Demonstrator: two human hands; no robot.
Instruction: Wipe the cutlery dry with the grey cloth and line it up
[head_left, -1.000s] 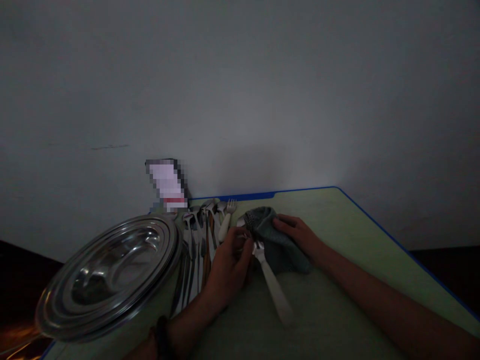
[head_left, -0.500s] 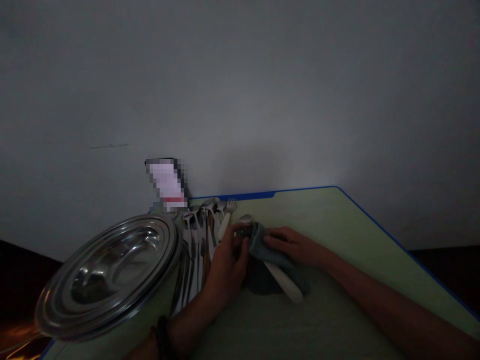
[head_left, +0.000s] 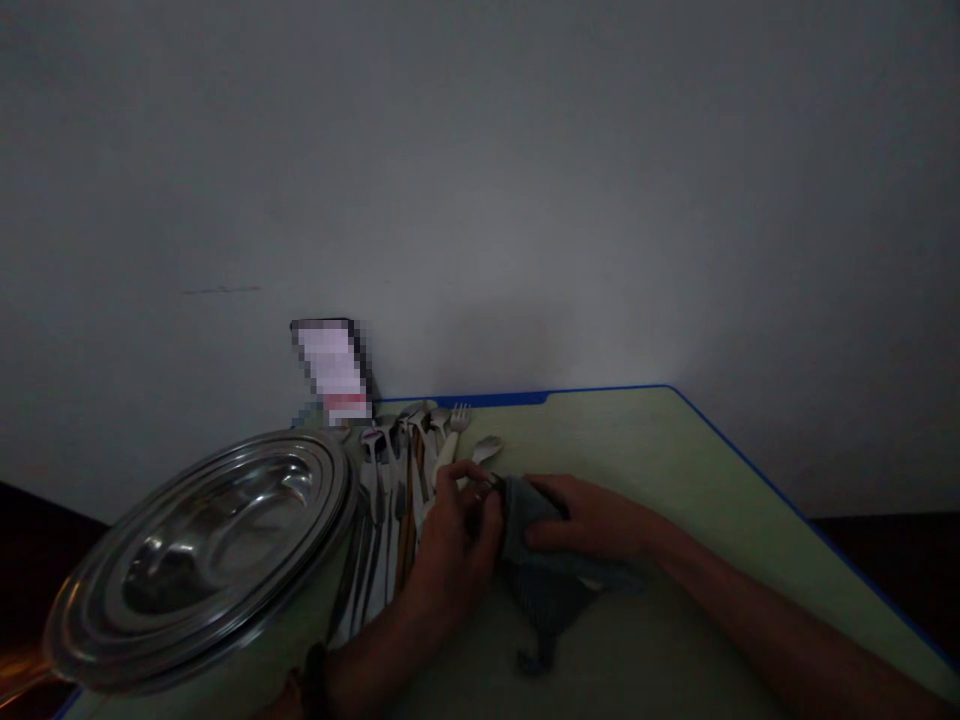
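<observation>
My left hand [head_left: 459,530] pinches the metal end of a pale-handled piece of cutlery [head_left: 590,582]; its head is hidden by my fingers, so I cannot tell its kind. My right hand [head_left: 592,515] is closed over a grey-green cloth [head_left: 525,520] wrapped around that piece. The cloth's loose end hangs below, over the tabletop. Just beyond my left fingertips shows the metal head of another utensil [head_left: 488,448]. Left of it lies a fork [head_left: 459,417] with a pale handle.
Several spoons and other cutlery [head_left: 390,500] lie in a row left of my left hand. Stacked shiny metal bowls [head_left: 322,470] stand at the left of the pale green table [head_left: 675,450]. A phone [head_left: 334,370] leans against the grey wall [head_left: 525,200].
The cloth now covers most of the pale handle, which showed plainly before. My right hand has closed further around the cloth, and its loose end hangs nearer to me.
</observation>
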